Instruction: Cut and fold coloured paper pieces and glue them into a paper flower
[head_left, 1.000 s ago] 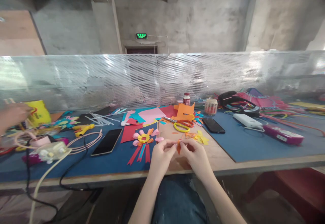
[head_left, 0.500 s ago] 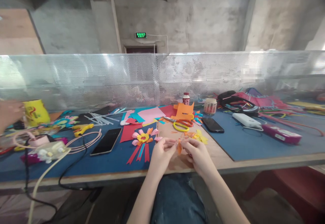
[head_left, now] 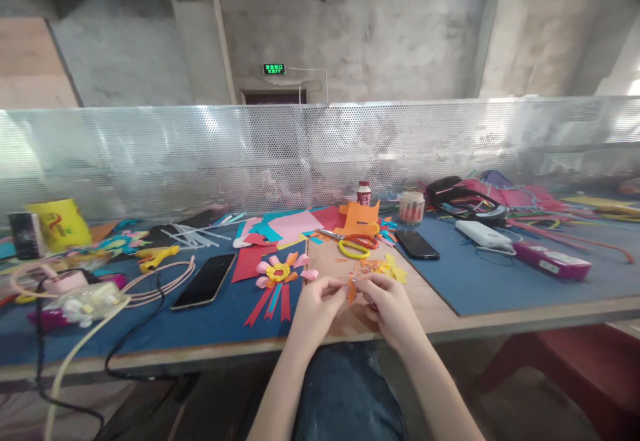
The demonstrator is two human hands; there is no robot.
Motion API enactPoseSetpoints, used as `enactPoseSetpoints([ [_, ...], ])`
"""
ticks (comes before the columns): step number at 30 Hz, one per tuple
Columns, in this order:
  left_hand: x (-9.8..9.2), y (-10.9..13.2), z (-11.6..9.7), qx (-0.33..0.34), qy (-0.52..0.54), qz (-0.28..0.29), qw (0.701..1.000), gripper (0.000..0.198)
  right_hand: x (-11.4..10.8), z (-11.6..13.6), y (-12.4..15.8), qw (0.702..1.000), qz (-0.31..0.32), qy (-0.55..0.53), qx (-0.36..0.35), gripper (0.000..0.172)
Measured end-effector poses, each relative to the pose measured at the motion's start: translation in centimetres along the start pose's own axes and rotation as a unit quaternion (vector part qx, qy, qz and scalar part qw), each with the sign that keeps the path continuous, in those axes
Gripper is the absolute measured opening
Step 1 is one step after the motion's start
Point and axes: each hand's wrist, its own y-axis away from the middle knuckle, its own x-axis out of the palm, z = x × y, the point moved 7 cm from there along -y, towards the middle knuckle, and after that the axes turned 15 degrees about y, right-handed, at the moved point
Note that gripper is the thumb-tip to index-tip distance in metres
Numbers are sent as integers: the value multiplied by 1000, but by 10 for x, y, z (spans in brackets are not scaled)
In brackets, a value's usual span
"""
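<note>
Near the table's front edge, my left hand [head_left: 320,307] and my right hand [head_left: 390,307] meet over a brown board [head_left: 425,294]. A small orange paper piece [head_left: 352,290] is pinched between the fingertips of both. Just beyond my hands lie yellow paper pieces [head_left: 394,269] and orange scraps. Farther back on the board are scissors [head_left: 355,247] with yellow and orange handles. To the left of my left hand rests a paper flower [head_left: 278,272] with pink and orange petals, a yellow centre and red and blue strips below it.
A black phone [head_left: 205,282], a pink cable and a yellow glue gun [head_left: 159,257] lie left. Folded orange paper [head_left: 361,218], a small bottle [head_left: 364,193] and a jar [head_left: 412,208] stand behind. Another phone [head_left: 417,245], a white device [head_left: 484,235] and a purple box [head_left: 553,260] lie right.
The view has shifted slightly to the right. Another person's hand at the far left has gone out of view, and a dark box now shows there. My hands keep nearly the same pose.
</note>
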Motion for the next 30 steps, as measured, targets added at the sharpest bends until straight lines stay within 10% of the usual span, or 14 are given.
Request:
enactPoseSetpoints([
  [22,-1,4,-9,59,-35,-18,997,22,1,3,3,998,38,39,17,26],
  [30,-63,23,-46,130,83,-164,974,30,15,14,-23,996,56,56,42,27],
])
